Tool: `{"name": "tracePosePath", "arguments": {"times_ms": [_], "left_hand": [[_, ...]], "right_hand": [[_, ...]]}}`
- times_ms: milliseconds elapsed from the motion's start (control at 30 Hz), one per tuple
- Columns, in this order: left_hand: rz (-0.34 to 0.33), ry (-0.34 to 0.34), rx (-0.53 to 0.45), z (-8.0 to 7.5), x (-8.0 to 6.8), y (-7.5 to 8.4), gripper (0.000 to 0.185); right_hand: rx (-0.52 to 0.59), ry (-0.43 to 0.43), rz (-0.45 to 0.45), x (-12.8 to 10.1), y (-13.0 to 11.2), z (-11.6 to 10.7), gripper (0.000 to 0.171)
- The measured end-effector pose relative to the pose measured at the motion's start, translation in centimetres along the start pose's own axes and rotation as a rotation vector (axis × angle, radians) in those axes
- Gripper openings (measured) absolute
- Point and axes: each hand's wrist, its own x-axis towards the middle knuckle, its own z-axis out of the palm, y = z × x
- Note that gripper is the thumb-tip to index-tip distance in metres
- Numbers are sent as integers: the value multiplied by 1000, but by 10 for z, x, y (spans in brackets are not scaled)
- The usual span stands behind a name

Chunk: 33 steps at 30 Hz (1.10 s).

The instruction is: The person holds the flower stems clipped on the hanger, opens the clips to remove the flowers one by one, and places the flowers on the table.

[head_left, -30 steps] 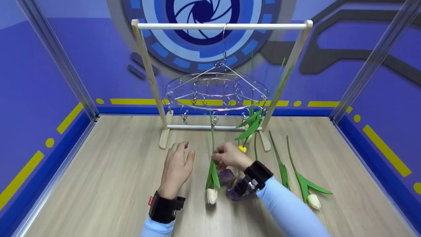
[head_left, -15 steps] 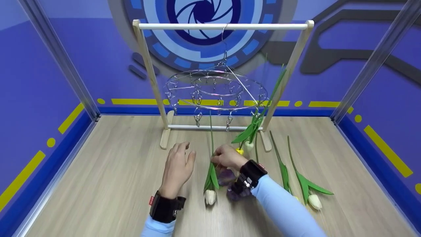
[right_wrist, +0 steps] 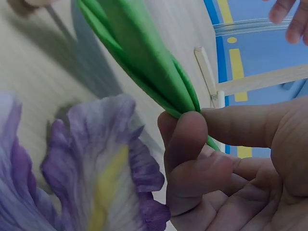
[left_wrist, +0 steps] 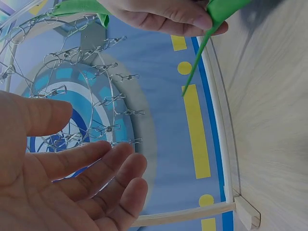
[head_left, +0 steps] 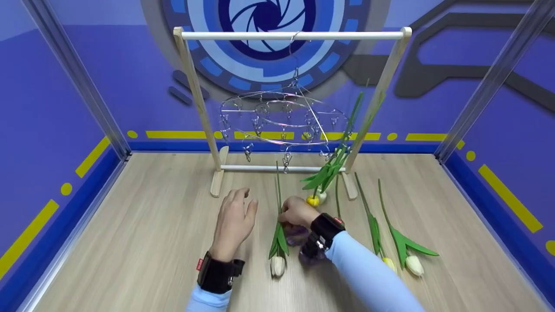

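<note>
My right hand (head_left: 295,213) pinches the green stem of a white tulip (head_left: 277,238) low over the wooden floor; the bloom (head_left: 277,265) points toward me. In the right wrist view the thumb and fingers (right_wrist: 192,144) close on the leaves (right_wrist: 139,57), beside a purple iris (right_wrist: 91,178). My left hand (head_left: 234,219) hovers to the left with fingers straight, holding nothing; its palm (left_wrist: 72,183) shows in the left wrist view. A round wire clip hanger (head_left: 282,123) hangs from a wooden rack (head_left: 290,35) behind the hands. A yellow tulip (head_left: 323,177) dangles from one of its clips.
Two more tulips (head_left: 403,242) lie on the floor at the right, and the purple iris (head_left: 303,242) lies under my right wrist. Blue walls with yellow stripes close in the floor on three sides.
My right hand has lowered the white tulip toward me, and its stem end now hangs free below the clips. The wire hanger has tilted and swung. My left hand has stayed put.
</note>
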Motion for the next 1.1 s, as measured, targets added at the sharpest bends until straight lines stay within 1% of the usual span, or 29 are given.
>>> {"name": "tracePosePath", "arguments": {"times_ms": [100,233,467,567,800,1000,1100], "left_hand": [[-9,-5,1,1,0,0,31],[-14,-6,1,2,0,-1,32],[-34,-19,-5,2,1,-1,36],[-32,-18,-6,2,1,-1,35],[4,1,7,2,0,-2,32],[-5,-2,9,3,1,-1,33],[-7,-5,7,2,1,-1,34]], "right_hand": [[-51,-10,13,1,-1,2,21],[-95,-17,21,1,-3,5,19],[-105,-29,53,3,-2,10,17],[-105,-35,66,5,-2,12,18],[-107,-32,74,5,-1,17,20],[-126,-23,103,5,-3,18,22],[-118,-31,125,5,-4,18,24]]}}
